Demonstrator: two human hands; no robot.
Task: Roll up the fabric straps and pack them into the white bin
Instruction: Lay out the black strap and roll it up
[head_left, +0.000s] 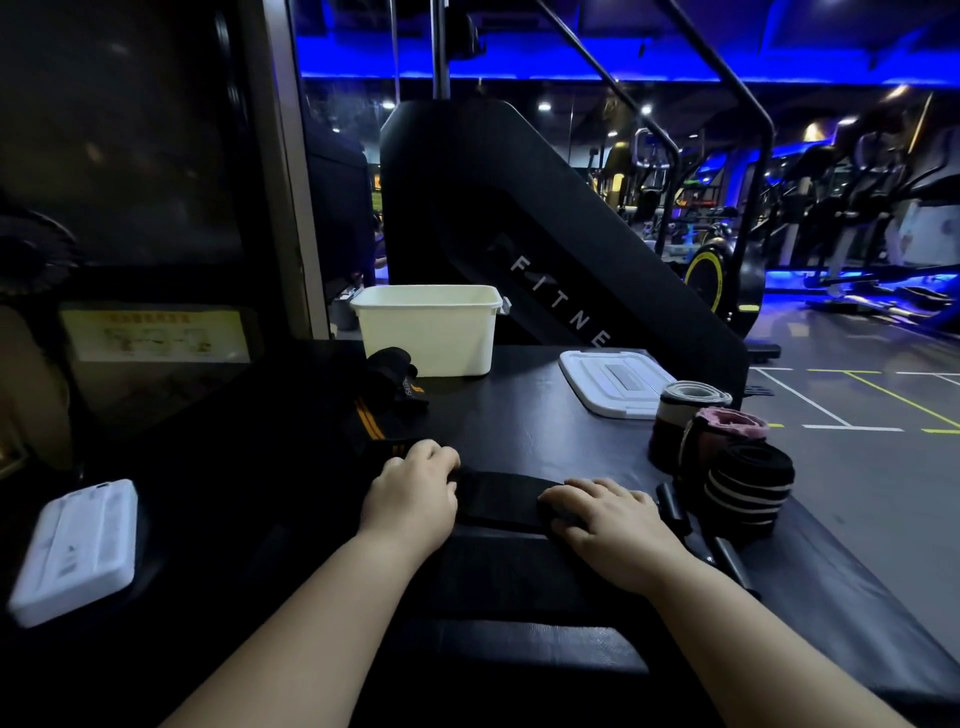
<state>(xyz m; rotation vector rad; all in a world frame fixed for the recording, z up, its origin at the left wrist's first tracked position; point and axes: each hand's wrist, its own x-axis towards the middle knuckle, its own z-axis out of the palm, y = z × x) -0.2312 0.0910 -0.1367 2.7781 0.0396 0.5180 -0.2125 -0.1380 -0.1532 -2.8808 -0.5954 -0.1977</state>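
Gym bench (519, 415): I see the strap (498, 501) crosswise, left hand (410, 491) gripping 1 end, right hand (608, 519) pressing flat opposite.

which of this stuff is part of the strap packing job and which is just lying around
Job: black strap, orange-striped straps, grey roll, pink roll, striped roll, white bin, lid.
Lying about: white flat case, black handles, stair machine.

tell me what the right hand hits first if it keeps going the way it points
Most likely the left hand, gripping the other end of the black strap under the right hand; only strap lies between them.
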